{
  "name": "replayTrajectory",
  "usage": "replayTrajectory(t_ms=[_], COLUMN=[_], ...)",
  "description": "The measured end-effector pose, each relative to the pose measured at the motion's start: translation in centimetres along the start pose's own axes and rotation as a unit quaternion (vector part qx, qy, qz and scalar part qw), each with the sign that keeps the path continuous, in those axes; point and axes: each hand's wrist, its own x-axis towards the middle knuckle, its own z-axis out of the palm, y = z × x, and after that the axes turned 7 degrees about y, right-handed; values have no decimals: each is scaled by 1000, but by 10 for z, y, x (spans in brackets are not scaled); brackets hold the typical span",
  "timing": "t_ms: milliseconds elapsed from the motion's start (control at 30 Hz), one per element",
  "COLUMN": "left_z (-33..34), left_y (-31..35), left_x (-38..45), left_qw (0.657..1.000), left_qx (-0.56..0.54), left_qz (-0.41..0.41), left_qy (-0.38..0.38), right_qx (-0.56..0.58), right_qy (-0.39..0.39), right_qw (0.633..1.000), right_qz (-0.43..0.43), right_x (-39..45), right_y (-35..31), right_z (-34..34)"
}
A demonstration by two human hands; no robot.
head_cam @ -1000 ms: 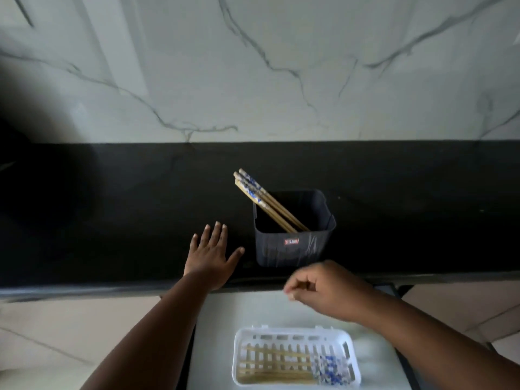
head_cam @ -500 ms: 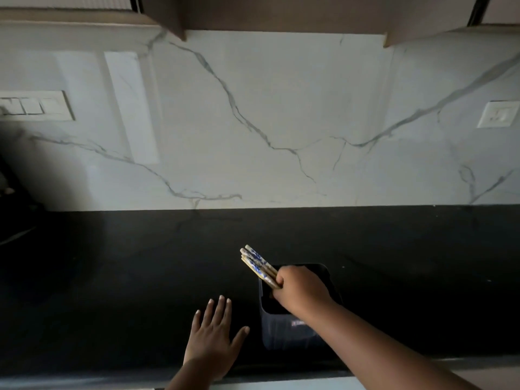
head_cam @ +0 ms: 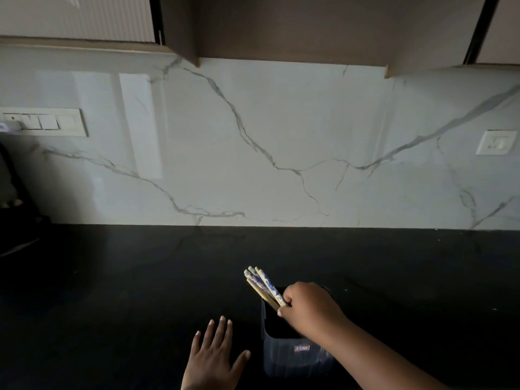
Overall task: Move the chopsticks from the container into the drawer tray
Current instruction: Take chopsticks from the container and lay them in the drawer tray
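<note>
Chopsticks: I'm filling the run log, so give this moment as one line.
right hand: gripping chopsticks in container | left hand: flat on counter | tray: out of view

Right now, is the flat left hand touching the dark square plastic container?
Apart. The head view shows a strip of black countertop between the left hand and the container.

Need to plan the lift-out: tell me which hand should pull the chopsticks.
Right hand: its fingers are closed on the chopsticks at the container. Left hand lies flat beside it.
</note>
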Motion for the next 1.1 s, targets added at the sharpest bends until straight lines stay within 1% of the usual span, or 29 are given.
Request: replayTrajectory(t_ms=[67,100,133,200,233,267,300,333,367,400,433,467,500,533,567,600,667,733,833,867,900,1000,1067,1100], left_z=[-12,-17,-21,-40,-55,-74,-88,-108,-132,-158,-185,-213,-237,-257,-271,-279,-286,-284,-284,-285,-287,-295,-302,-305], left_y=[3,6,8,8,9,12,13,16,23,34,45,57,69,81,89,97,105,106,104,104,102,96,92,91], left_x=[0,1,2,5,8,13,17,20,22,21,19,13,8,2,-2,-5,-12,-14,-19,-20,-20,-22,-24,-24], left_qw=[999,999,999,992,985,976,958,928,892,854,825,807,797,794,800,811,828,826,828,822,810,764,742,731], left_qx=[-34,-40,-27,-61,-116,-188,-265,-339,-407,-472,-525,-562,-587,-597,-590,-574,-550,-556,-556,-565,-584,-643,-669,-682], left_qz=[-14,-21,-31,-63,-75,-86,-107,-121,-115,-94,-60,-20,22,60,88,103,102,83,68,59,48,20,15,11], left_qy=[-25,-19,-31,-93,-103,-71,8,94,162,196,202,181,143,102,65,45,35,28,23,23,24,34,33,26], right_qx=[65,110,166,300,356,397,426,446,461,477,492,505,513,521,527,533,545,542,517,506,493,453,383,314], right_qy=[27,45,60,74,75,75,74,72,71,69,66,63,59,55,52,50,46,44,49,56,72,152,214,238], right_qw=[998,993,984,950,930,913,900,890,883,874,866,859,854,849,846,843,836,838,853,859,866,878,893,904], right_qz=[-1,5,15,40,49,55,57,56,57,60,63,64,64,63,59,55,49,47,46,43,37,-12,-103,-166], right_x=[-2,-3,-3,-5,-7,-9,-12,-15,-17,-19,-20,-21,-23,-24,-25,-26,-29,-31,-34,-35,-35,-41,-48,-53], right_y=[0,0,0,-1,-1,-1,-2,-3,-3,-4,-5,-7,-9,-11,-14,-17,-22,-26,-30,-30,-30,-35,-41,-44], right_z=[-22,-36,-50,-80,-96,-111,-124,-136,-144,-151,-155,-157,-158,-159,-159,-159,-159,-159,-159,-162,-168,-201,-222,-227])
